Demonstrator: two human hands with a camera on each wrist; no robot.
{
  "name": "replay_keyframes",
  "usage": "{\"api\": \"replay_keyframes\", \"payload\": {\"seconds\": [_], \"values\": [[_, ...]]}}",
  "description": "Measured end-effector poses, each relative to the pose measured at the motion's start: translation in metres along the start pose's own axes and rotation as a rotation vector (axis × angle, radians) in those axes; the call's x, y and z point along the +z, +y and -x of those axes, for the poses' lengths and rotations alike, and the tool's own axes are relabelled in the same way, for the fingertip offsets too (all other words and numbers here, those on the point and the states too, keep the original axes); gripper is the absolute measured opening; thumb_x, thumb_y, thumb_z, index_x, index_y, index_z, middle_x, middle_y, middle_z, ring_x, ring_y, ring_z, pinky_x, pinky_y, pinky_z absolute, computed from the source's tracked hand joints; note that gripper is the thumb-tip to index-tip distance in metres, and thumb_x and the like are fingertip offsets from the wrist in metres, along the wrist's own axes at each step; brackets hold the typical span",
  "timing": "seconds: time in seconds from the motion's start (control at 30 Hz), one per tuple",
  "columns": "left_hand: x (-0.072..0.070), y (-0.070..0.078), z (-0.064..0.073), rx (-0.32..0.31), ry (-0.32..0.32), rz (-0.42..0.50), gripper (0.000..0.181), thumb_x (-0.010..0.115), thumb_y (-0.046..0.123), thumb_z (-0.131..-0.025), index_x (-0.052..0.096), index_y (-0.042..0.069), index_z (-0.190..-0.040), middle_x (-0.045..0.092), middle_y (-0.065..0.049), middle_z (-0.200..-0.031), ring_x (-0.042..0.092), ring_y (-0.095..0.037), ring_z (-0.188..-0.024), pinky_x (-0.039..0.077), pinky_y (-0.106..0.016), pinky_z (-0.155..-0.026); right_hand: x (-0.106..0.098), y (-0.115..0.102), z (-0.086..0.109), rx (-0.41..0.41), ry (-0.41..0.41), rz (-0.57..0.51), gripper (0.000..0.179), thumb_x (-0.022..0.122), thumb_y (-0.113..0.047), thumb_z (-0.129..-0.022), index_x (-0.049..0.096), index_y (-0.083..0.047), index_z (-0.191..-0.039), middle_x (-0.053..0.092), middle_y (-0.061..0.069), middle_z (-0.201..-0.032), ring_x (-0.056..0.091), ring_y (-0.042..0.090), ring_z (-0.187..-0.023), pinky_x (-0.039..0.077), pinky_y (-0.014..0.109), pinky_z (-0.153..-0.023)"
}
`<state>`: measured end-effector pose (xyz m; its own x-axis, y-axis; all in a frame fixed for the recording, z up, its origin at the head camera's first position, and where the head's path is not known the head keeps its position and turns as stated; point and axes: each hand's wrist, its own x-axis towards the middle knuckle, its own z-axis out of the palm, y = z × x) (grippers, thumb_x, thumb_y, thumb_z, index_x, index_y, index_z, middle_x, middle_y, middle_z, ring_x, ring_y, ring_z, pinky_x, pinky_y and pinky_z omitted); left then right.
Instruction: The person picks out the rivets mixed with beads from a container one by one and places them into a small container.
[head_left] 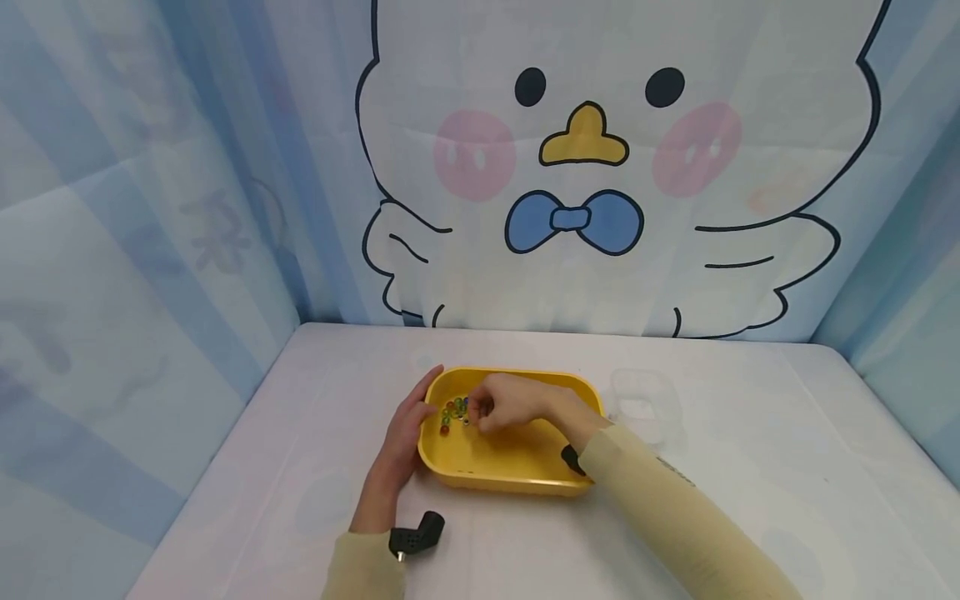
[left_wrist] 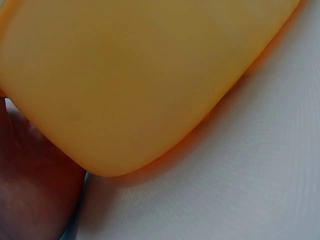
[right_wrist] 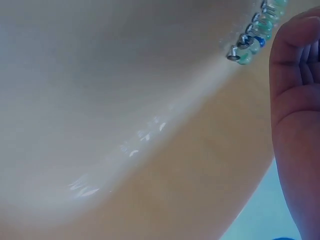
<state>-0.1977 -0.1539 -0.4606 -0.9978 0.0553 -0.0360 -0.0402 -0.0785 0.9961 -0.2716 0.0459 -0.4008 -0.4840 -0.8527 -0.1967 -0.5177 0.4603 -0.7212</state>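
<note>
The right hand [head_left: 513,402] curls its fingers, any grip hidden, beside marbles [head_left: 453,412] in the yellow tray [head_left: 498,460]; the left hand [head_left: 406,428] holds its rim.

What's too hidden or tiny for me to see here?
Head view: whether the right hand holds anything; its own pose hides that.
Head view: the exact number of coloured balls; too small.
Head view: anything inside the clear box; too faint.
Left wrist view: part of the left hand; the left edge cuts it off.
</note>
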Motion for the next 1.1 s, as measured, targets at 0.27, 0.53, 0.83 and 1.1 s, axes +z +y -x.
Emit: {"api": "replay_keyframes", "payload": {"seconds": [0.27,0.53,0.83,1.1], "values": [[0.001,-0.001,-0.001,-0.009,0.005,0.003,0.067,0.037,0.006,-0.092,0.037,0.017,-0.158,0.030,0.001,-0.163,0.024,-0.022,-0.149,0.019,-0.043,-0.121,-0.002,-0.001,0.004,0.009,0.030,-0.111,0.015,0.063,-0.004,-0.083,0.069,0.000,-0.095,0.063,-0.001,-0.081,0.054,0.012,-0.067,0.047,0.024,-0.060],[0.002,-0.002,-0.001,-0.015,0.009,-0.010,0.067,0.038,0.007,-0.091,0.037,0.019,-0.158,0.030,0.002,-0.163,0.026,-0.022,-0.149,0.020,-0.043,-0.120,-0.006,0.001,0.008,-0.048,0.070,-0.174,0.018,0.061,-0.002,-0.086,0.070,0.005,-0.100,0.066,0.000,-0.084,0.056,0.013,-0.070,0.051,0.025,-0.062],[0.002,-0.003,0.000,-0.010,0.024,-0.029,0.066,0.039,0.008,-0.092,0.040,0.020,-0.157,0.031,0.002,-0.162,0.026,-0.023,-0.149,0.019,-0.044,-0.121,-0.011,0.003,0.012,-0.106,0.100,-0.200,0.017,0.065,-0.004,-0.092,0.072,0.007,-0.103,0.070,0.017,-0.090,0.060,0.014,-0.071,0.057,0.029,-0.068],[0.001,-0.001,0.000,-0.010,0.022,-0.019,0.067,0.039,0.008,-0.091,0.039,0.021,-0.157,0.031,0.003,-0.163,0.025,-0.023,-0.149,0.019,-0.044,-0.121,-0.022,-0.005,0.021,-0.120,0.130,-0.240,0.018,0.067,-0.007,-0.094,0.073,0.006,-0.106,0.070,0.023,-0.097,0.064,0.018,-0.075,0.059,0.033,-0.073]]}}
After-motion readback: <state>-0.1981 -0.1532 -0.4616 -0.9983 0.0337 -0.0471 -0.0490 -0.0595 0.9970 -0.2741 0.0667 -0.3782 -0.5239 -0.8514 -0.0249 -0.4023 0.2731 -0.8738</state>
